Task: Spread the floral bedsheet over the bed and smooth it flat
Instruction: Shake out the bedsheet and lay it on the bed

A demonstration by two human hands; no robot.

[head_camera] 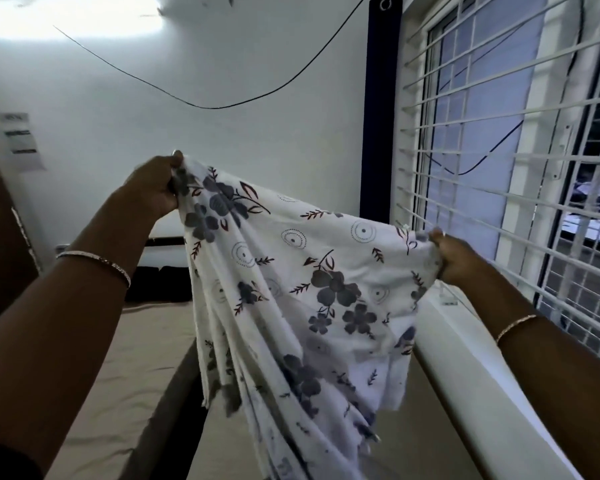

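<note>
- Hanging in long bunched folds between two raised hands: floral bedsheet [309,289], held up above the bed [136,358], lower end trailing at the near side, not yet spread.
- Risking a lopsided throw, with the left corner held higher than the right; likely to land in a heap, or to snag on the window grille [499,152] at right.
- Left hand [153,188]: fingers curled tight, clamped on the upper left corner.
- Right hand [461,258]: fingers pinched together on the right edge, near the grille.

Window grille [506,174] at rt, navy curtain [380,116] beside it; black cable [201,106] sags across wall [222,46] (poss. notice [21,140], left).
</note>
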